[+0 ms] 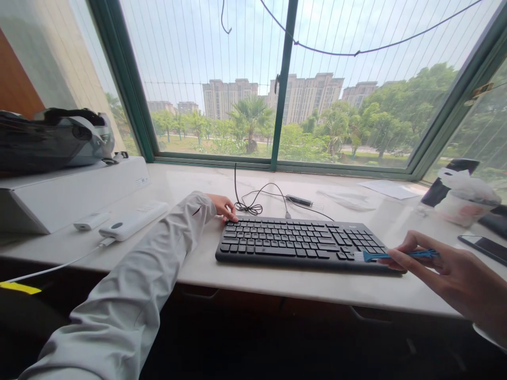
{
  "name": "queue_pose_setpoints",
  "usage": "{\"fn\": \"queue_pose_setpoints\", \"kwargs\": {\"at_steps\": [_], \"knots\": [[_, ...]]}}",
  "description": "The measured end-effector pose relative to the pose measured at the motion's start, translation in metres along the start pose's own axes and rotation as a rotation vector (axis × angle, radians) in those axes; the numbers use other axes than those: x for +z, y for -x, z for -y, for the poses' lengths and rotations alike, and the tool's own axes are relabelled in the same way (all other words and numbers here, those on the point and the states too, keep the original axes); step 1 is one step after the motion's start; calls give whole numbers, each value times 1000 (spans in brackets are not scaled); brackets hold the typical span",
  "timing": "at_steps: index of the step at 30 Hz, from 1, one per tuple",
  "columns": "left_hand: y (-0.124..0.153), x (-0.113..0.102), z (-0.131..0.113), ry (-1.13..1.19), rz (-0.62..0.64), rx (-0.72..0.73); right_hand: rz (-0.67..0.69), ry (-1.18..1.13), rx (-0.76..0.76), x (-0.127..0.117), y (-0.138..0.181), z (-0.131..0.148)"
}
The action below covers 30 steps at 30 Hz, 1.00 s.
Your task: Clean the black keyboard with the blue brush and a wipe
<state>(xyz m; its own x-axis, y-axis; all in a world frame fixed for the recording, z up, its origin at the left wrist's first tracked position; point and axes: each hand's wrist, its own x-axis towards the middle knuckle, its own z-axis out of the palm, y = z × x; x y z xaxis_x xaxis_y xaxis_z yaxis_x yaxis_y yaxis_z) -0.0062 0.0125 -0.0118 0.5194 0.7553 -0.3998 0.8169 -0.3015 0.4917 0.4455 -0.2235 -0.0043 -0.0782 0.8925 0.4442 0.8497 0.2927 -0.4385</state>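
A black full-size keyboard (285, 238) lies flat near the front edge of the white counter. At its far left corner my left hand (222, 206) grips the edge, with the fingers curled and the thumb partly hidden. My right hand (439, 272) is closed in a pinch around a small blue brush (372, 256), over the keyboard's near right corner. The brush's white bristles point left and meet the keys around the arrow keys. The hand's own fingers cover part of the brush handle.
A coiled black cable (249, 207) and a dark pen-like tool (299, 200) lie behind the keyboard. On the left are a white power strip (137, 219) and a white box (75, 192). A phone (485, 247) and a plastic-bagged tub (463, 206) sit at right.
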Motion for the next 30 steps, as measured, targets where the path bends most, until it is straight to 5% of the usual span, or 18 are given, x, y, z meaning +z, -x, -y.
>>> {"fn": "queue_pose_setpoints", "kwargs": {"at_steps": [7,17,30], "knots": [[-3,-1,3,19,26,-5,105,-100,-54,25,-30,47],[-12,-1,8,145,62,18,194,-195,-339,93,-92,136],[-16,0,8,153,91,61,223,72,-432,156,-127,175]]}}
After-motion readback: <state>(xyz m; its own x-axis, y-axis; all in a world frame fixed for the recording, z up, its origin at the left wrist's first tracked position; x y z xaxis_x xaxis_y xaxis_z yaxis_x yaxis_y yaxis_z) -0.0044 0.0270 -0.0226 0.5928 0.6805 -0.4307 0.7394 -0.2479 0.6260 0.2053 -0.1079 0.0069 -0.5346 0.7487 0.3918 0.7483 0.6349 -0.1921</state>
